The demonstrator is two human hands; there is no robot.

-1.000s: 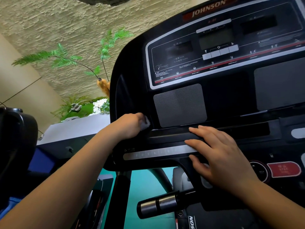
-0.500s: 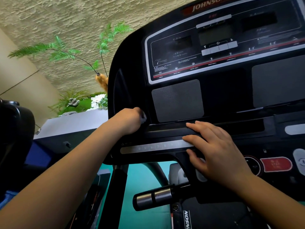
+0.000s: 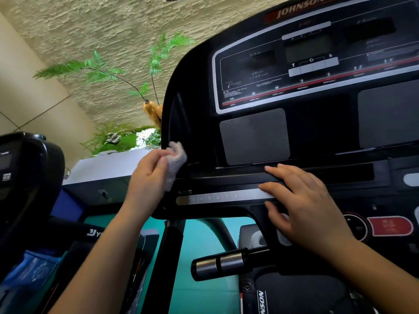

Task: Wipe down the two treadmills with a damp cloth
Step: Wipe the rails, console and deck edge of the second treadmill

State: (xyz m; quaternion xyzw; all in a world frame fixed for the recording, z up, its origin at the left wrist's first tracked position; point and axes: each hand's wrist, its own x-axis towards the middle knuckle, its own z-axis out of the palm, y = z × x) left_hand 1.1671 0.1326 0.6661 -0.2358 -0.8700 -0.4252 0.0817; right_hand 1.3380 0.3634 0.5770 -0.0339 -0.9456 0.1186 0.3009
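The left hand (image 3: 149, 175) pinches the small grey cloth (image 3: 178, 159), bunched, against the black plastic treadmill console (image 3: 317, 123) at its nine o'clock edge; the right hand (image 3: 303, 207) lies flat at six o'clock. Soft, light, limp: best held wadded

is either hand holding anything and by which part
Left hand pinches the grey cloth around its middle, ends sticking out. Right hand lies flat on the treadmill console, holding nothing.
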